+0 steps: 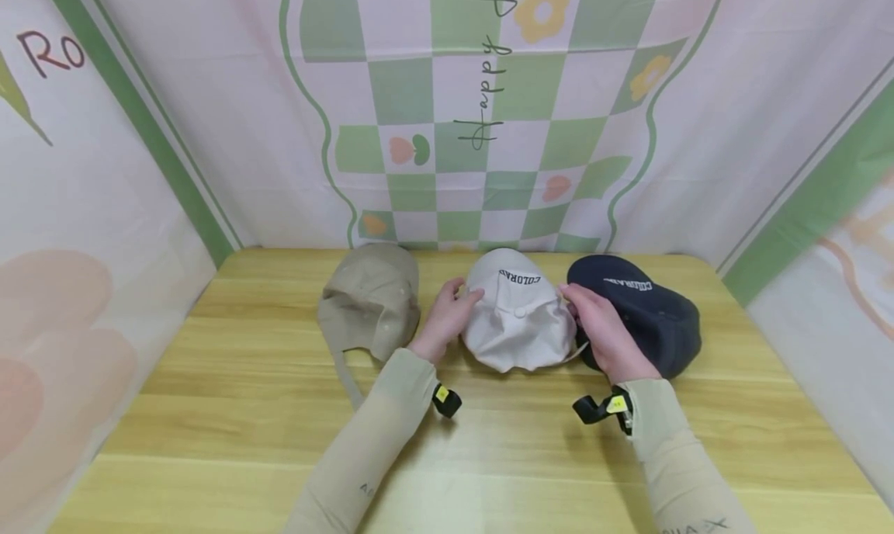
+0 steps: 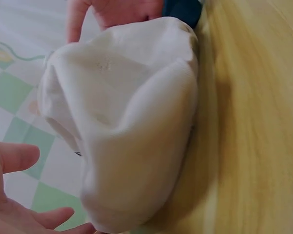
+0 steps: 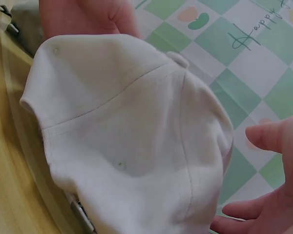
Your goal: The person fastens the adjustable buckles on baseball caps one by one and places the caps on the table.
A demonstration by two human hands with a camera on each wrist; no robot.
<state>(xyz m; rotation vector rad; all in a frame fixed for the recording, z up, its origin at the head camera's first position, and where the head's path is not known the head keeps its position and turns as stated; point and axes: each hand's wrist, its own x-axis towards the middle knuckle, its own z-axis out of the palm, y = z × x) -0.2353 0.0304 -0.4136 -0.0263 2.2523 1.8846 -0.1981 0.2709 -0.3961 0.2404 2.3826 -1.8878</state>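
A white cap (image 1: 520, 332) with dark COLORADO-style lettering lies in the middle of the wooden table, its crown creased. My left hand (image 1: 445, 320) is at its left side; in the left wrist view the thumb (image 2: 22, 157) stands away from the cloth while the fingertips reach the cap's edge. On the other side is my right hand (image 1: 604, 328), between the white cap and a navy cap (image 1: 670, 332). The right wrist view shows its thumb (image 3: 266, 136) apart from the white cap and its fingertips at the cap's edge. Neither hand visibly grips the cloth.
A tan cap (image 1: 373, 305) with a dangling strap (image 1: 347, 379) lies to the left of my left hand. The wooden table (image 1: 209, 410) ends at the back against a patterned cloth wall (image 1: 461, 99). Similar cloth hangs on both sides.
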